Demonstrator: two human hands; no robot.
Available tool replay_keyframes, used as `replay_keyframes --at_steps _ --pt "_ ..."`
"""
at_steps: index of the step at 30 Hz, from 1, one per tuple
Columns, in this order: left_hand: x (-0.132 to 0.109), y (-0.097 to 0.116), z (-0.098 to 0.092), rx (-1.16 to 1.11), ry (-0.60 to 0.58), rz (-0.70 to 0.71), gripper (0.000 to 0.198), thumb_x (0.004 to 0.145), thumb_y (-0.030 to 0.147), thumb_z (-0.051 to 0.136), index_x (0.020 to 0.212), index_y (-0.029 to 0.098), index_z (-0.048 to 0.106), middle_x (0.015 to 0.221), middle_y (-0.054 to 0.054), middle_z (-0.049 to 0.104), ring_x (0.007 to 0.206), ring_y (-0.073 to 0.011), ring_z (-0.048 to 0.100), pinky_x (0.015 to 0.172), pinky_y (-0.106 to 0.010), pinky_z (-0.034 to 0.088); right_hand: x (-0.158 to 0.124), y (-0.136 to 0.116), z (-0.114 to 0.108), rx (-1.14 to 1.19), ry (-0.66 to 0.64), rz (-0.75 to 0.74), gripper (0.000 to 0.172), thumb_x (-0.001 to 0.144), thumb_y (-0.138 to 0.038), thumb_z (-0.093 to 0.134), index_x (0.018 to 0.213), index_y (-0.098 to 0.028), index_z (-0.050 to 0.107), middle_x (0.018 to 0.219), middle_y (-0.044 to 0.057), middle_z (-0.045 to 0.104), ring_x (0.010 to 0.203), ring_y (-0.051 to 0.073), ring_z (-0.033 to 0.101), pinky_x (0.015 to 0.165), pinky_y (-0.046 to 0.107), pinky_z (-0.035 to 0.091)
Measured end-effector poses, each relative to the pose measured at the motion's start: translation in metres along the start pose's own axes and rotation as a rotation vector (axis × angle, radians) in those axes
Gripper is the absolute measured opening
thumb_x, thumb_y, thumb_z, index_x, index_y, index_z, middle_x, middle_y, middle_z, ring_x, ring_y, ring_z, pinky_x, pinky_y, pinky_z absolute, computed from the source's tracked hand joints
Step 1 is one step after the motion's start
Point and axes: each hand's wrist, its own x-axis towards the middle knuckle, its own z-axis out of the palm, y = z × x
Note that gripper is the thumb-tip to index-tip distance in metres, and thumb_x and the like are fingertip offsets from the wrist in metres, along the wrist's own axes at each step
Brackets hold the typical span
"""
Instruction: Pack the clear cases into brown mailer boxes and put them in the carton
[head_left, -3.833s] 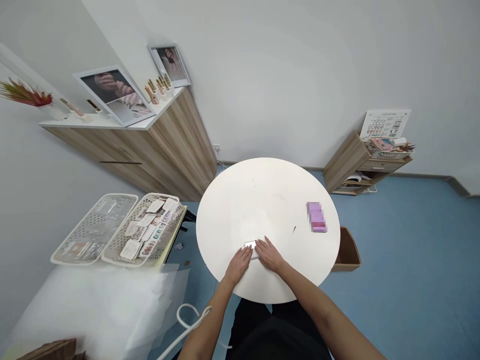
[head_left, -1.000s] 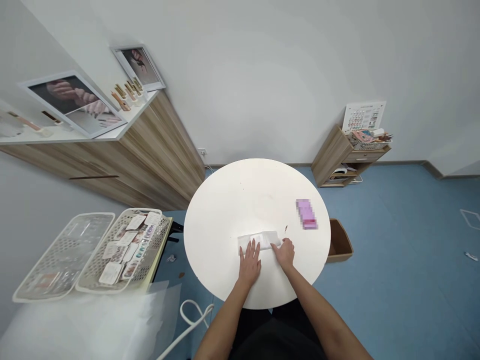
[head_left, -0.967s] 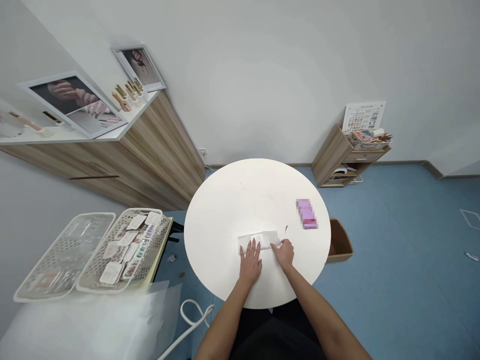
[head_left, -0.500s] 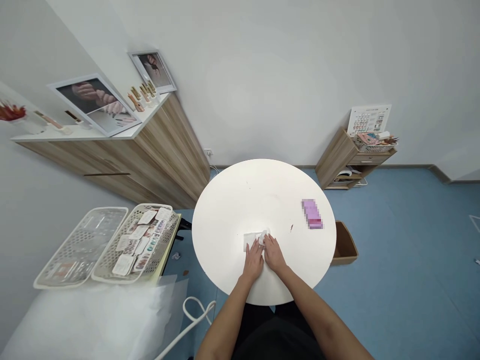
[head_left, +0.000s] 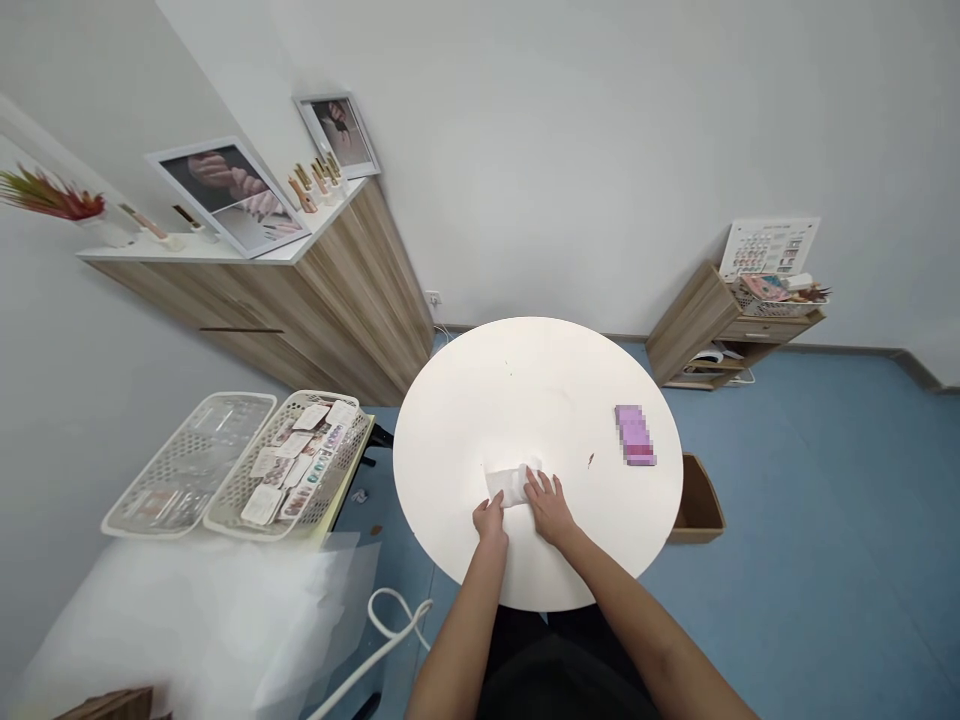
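Observation:
A small white tissue or cloth (head_left: 511,485) lies on the round white table (head_left: 465,400), near its front half. At its lower left corner is my left hand (head_left: 490,517), its thumb and fingers pinched on the edge. My right hand (head_left: 549,505) rests at the right end of the white piece, where it is bunched up, with fingertips pressed on it. A blurred purple item (head_left: 635,435) lies at the table's right side. One small dark mark (head_left: 590,460) shows on the tabletop right of my right hand.
On the left, two white baskets (head_left: 217,512) hold packets beside a white-covered surface (head_left: 187,610). Behind stands a wooden cabinet (head_left: 367,290) with frames and bottles. A brown bin (head_left: 697,535) and small cabinet (head_left: 686,320) are on the right.
My left hand has moved off the top of the white piece to its lower left corner, uncovering more of it. The whole view has shifted slightly.

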Motion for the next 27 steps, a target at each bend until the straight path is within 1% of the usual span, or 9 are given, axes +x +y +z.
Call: replay_keyframes --at_steps 4,9,11,13,16,18,21,24,27 --pt "0.003 0.016 0.013 -0.023 0.056 -0.061 0.024 0.089 0.037 0.048 0.085 0.019 0.062 0.072 -0.005 0.063 0.066 -0.0190 0.064 0.065 -0.038 0.056 0.001 0.001 -0.002 -0.018 -0.011 -0.030 0.059 0.074 -0.006 0.049 0.132 -0.017 0.049 0.157 0.012 0.026 0.141 0.033 0.028 0.112 0.058 0.021" --pt "-0.006 0.039 0.016 0.003 0.021 0.067 0.016 0.084 0.033 0.052 0.078 0.020 0.060 0.102 -0.009 0.063 0.098 -0.0234 0.062 0.090 -0.044 0.052 0.003 0.003 -0.007 -0.053 -0.029 -0.078 0.062 0.075 -0.009 0.052 0.137 -0.016 0.045 0.156 0.015 0.028 0.140 0.034 0.030 0.111 0.056 0.024" --pt "-0.009 0.044 0.012 0.091 -0.051 0.203 0.018 0.089 0.029 0.045 0.086 0.021 0.061 0.115 -0.009 0.060 0.110 -0.0235 0.058 0.097 -0.045 0.049 0.002 0.006 -0.008 -0.031 -0.028 -0.091 0.061 0.078 -0.011 0.051 0.138 -0.016 0.044 0.156 0.015 0.029 0.140 0.033 0.031 0.111 0.055 0.024" --pt "-0.009 0.045 0.006 0.231 -0.171 0.386 0.025 0.092 0.025 0.039 0.105 0.022 0.060 0.127 -0.009 0.057 0.119 -0.0229 0.053 0.100 -0.045 0.047 0.000 0.009 -0.009 -0.005 -0.018 -0.118 0.060 0.080 -0.011 0.049 0.139 -0.015 0.043 0.155 0.015 0.030 0.140 0.031 0.030 0.113 0.053 0.022" --pt "-0.010 0.037 -0.003 0.435 -0.343 0.650 0.043 0.092 0.021 0.038 0.135 0.019 0.043 0.140 -0.011 0.051 0.133 -0.0241 0.043 0.108 -0.049 0.039 -0.005 0.016 -0.007 0.027 0.021 -0.188 0.063 0.082 -0.010 0.044 0.144 -0.009 0.037 0.153 0.017 0.033 0.143 0.029 0.025 0.116 0.050 0.021" --pt "-0.011 0.030 -0.006 0.550 -0.399 0.775 0.056 0.090 0.020 0.040 0.145 0.016 0.029 0.148 -0.013 0.043 0.141 -0.0274 0.032 0.113 -0.055 0.030 -0.007 0.021 -0.002 0.042 0.065 -0.236 0.065 0.082 -0.007 0.040 0.146 -0.005 0.030 0.153 0.018 0.033 0.145 0.027 0.021 0.117 0.048 0.024" --pt "-0.009 0.022 -0.006 0.654 -0.421 0.847 0.065 0.088 0.016 0.040 0.149 0.012 0.019 0.152 -0.015 0.037 0.144 -0.0291 0.024 0.114 -0.056 0.027 -0.006 0.028 0.008 0.045 0.133 -0.272 0.066 0.082 -0.004 0.034 0.148 -0.004 0.026 0.153 0.017 0.033 0.145 0.024 0.021 0.115 0.046 0.031" --pt "0.000 0.020 -0.005 0.663 -0.424 0.846 0.066 0.087 0.011 0.038 0.150 0.013 0.019 0.148 -0.015 0.042 0.140 -0.0254 0.035 0.111 -0.048 0.037 -0.001 0.033 0.015 0.021 0.182 -0.296 0.062 0.084 -0.003 0.032 0.146 -0.005 0.030 0.148 0.017 0.041 0.141 0.024 0.032 0.112 0.045 0.036" --pt "0.015 0.026 -0.010 0.621 -0.468 0.843 0.063 0.084 0.011 0.044 0.145 0.015 0.029 0.139 -0.015 0.052 0.132 -0.0265 0.047 0.105 -0.047 0.044 0.006 0.034 0.011 0.006 0.210 -0.315 0.055 0.085 -0.005 0.037 0.140 -0.007 0.040 0.139 0.017 0.051 0.132 0.026 0.043 0.109 0.045 0.040"
